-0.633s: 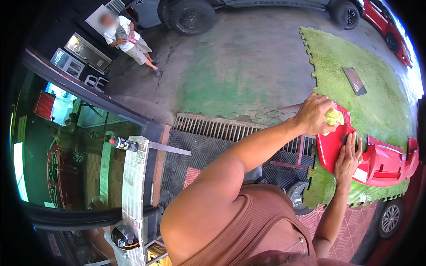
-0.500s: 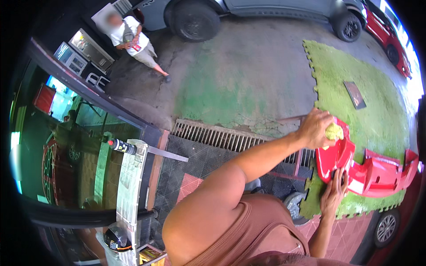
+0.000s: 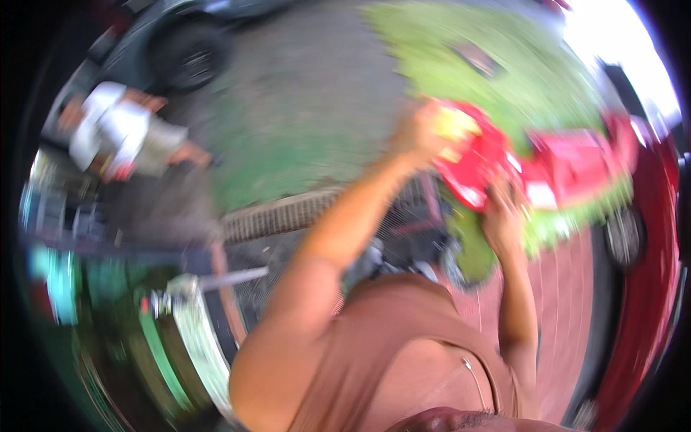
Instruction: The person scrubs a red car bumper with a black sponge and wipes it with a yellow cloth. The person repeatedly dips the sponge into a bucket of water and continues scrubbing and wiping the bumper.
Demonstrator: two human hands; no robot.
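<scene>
A glossy red car bumper extends across a green foam mat, its near end between my hands. My left hand is closed on a crumpled yellow cloth, which touches the red surface at the bumper's left end. Motion smears the cloth, so its weave cannot be made out. My right hand lies on the bumper's near side, its fingers stretched out and apart over the red surface.
The green mat carries a flat dark panel. A drain grate crosses the floor. At left stand a person in a white shirt and a paper-covered ledge. A red car is at right, a grey vehicle's wheel beyond.
The whole view has swung and blurred, so the scene sits further left. The yellow cloth remains in my left hand against the bumper; my right hand remains on it.
</scene>
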